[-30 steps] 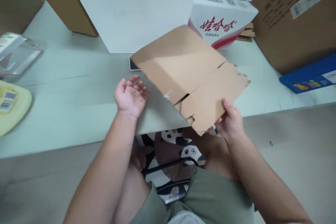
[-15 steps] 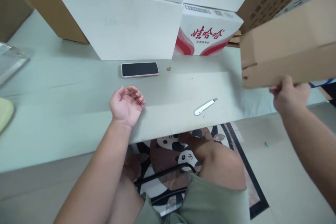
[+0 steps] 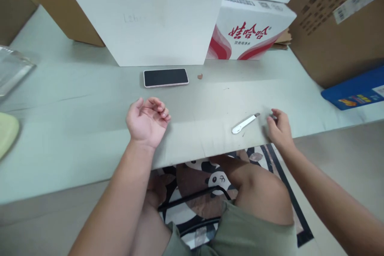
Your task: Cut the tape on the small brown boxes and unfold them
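Note:
My left hand (image 3: 147,120) rests palm up on the pale green table (image 3: 75,128), fingers loosely curled, holding nothing. My right hand (image 3: 278,127) hovers at the table's front edge, fingers spread, empty, just right of a white utility knife (image 3: 244,123) that lies flat on the table. A phone (image 3: 166,77) with a dark screen lies face up beyond my left hand. A small brown scrap (image 3: 200,76) sits beside the phone.
A large white box (image 3: 144,20) and a white box with red print (image 3: 249,32) stand at the back. A big brown carton (image 3: 339,24) stands at right above a blue package (image 3: 354,90). A panda-patterned mat (image 3: 210,176) lies under the table.
The flattened brown cardboard box went off to the right in my right hand and is gone from view. My right hand has come back empty beside the knife. My left hand stayed put.

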